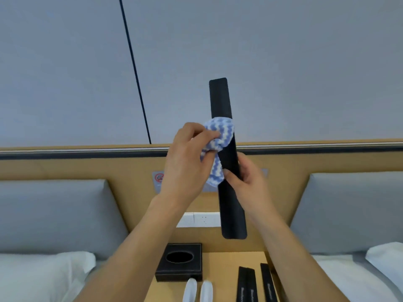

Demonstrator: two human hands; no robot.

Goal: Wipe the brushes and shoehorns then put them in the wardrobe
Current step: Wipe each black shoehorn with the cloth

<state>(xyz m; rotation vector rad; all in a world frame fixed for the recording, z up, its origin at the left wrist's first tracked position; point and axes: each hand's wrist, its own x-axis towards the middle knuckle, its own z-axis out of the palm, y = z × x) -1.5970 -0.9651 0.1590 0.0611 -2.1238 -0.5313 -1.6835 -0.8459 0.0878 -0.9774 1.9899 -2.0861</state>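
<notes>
The left hand [187, 158] bunches a blue-and-white zigzag cloth [218, 147], fingers pressed around it, holding it against the left edge of a long black brush [229, 162] held upright above the bedside table [235, 260]. The right hand [246, 182] pinches the brush at its middle. On the table, from left: a black tissue box [180, 263], two white shoehorns [197, 290] at the front edge, and more black brushes [255, 284].

Tissue box [178, 263] crowds nightstand [226, 261]; right open.
</notes>
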